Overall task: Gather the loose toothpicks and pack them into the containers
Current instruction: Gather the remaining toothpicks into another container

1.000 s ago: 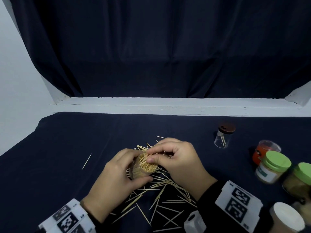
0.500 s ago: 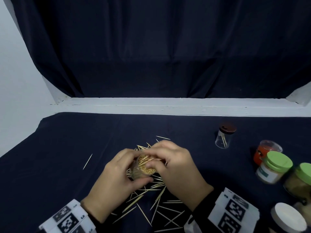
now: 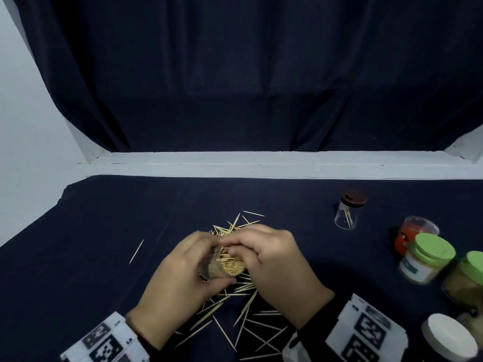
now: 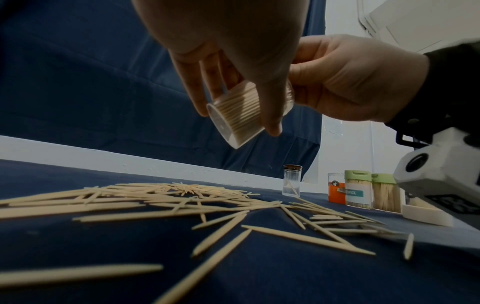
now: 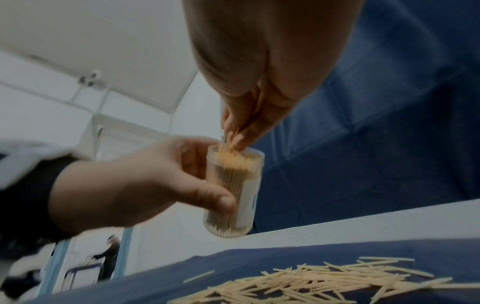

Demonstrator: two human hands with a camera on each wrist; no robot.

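The clear jar (image 3: 222, 267), nearly full, is gripped tilted above the table (image 3: 104, 231) by the left hand (image 3: 177, 280). The right hand (image 3: 271, 262) pinches toothpicks (image 5: 228, 149) at its mouth; align them before pushing.

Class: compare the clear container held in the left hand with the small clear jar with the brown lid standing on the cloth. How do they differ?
The held container is packed full of toothpicks; the brown-lidded jar holds only a few. The held container is open-topped, tilted and off the cloth in the left hand, the right hand at its mouth; the jar is capped, upright and untouched. Both are clear cylinders.
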